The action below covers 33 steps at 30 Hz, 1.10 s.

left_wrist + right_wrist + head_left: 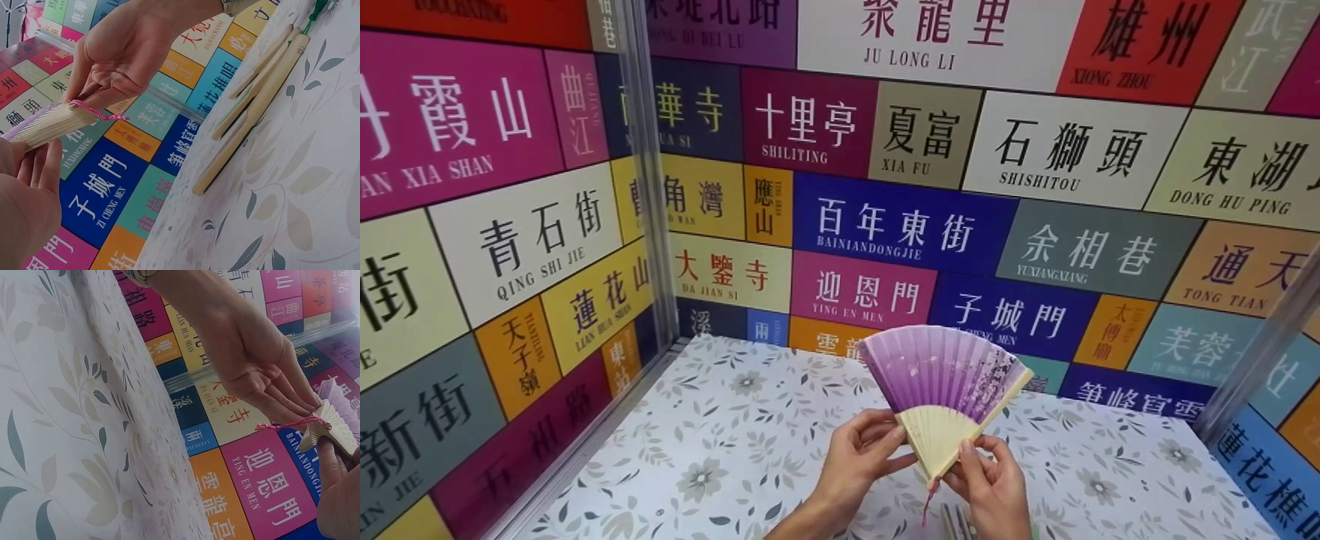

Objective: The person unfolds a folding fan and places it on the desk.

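Observation:
A spread folding fan (937,367) with a purple leaf, pale blossom print and light wooden ribs is held up over the table. My left hand (859,457) pinches its left edge stick between thumb and fingers. The right hand (994,484) pinches the opposite guard stick low down, near the pivot. From the pivot hangs a pink tassel cord (101,109). In the right wrist view the ribs (332,424) fan out between both hands, with fingers of the right hand (337,489) behind them.
Several folded fans (259,107), one with a green tassel (318,14), lie on the table near me. A white leaf-patterned cloth (660,465) covers the table. Panels with colourful place names (900,225) rise behind and at both sides, joined by metal posts (649,172).

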Tool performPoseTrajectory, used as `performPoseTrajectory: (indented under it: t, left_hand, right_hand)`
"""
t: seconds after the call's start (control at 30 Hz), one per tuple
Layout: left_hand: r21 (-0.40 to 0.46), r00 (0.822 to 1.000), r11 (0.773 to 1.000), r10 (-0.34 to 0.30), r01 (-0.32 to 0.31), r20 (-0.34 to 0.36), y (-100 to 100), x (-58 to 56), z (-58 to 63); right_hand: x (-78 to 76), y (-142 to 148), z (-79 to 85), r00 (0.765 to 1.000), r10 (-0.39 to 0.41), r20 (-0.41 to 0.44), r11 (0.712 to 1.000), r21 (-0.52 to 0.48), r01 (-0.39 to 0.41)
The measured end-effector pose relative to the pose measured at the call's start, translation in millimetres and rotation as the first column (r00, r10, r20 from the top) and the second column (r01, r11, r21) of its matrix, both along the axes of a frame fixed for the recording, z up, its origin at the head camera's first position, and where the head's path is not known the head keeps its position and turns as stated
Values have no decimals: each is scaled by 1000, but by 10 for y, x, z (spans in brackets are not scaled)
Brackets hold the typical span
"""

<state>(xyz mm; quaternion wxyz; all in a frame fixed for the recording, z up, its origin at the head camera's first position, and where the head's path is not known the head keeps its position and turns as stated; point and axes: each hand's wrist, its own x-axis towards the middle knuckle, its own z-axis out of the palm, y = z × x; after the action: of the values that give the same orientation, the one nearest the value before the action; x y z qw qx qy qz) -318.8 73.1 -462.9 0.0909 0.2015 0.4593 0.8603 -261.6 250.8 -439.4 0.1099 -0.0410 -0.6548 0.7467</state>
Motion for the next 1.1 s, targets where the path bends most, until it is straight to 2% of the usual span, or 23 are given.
performPoseTrajectory:
  t: [0.6, 1.1]
  left_hand:
    - [35, 1000, 999, 22, -22, 11, 14, -1, -9]
    - [24, 996, 997, 66, -67, 58, 0, -20, -8]
  right_hand:
    - [-6, 5, -8, 999, -53, -6, 998, -43, 52]
    - [-1, 0, -21, 998, -44, -47, 994, -101, 39]
